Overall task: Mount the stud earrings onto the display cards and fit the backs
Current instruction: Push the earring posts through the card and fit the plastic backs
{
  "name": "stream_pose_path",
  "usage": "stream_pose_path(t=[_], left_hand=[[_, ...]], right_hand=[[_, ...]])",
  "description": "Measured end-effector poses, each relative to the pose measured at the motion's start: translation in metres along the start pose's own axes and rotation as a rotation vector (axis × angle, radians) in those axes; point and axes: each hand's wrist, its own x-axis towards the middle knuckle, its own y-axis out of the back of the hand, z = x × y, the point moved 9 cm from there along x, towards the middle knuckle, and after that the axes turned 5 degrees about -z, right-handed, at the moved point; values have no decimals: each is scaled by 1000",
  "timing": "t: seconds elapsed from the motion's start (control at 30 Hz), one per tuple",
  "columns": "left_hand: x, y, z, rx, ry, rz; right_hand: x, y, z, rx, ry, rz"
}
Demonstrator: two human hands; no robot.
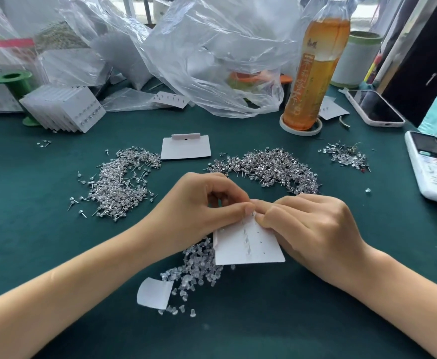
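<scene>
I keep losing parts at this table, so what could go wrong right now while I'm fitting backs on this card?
1. Both hands, left and right, pinch the card at its top edge only; it could bend or twist.
2. The card hangs over the backs; lowering it may scatter them.
3. The bottle stands near the studs; a reach could tip it.

Beyond the right hand [313,229], the orange drink bottle [316,73] carries a yellow label with vertical white characters, too blurred to read. No other text is readable.

White card [248,248] — teal (plain) table [56,242]
</scene>
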Motion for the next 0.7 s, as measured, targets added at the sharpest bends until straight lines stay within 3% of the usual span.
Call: stream_pose_path(t=[0.7], left_hand=[[7, -4, 11, 201, -54, -145]], right_hand=[[1, 2, -4, -55, 11, 18]])
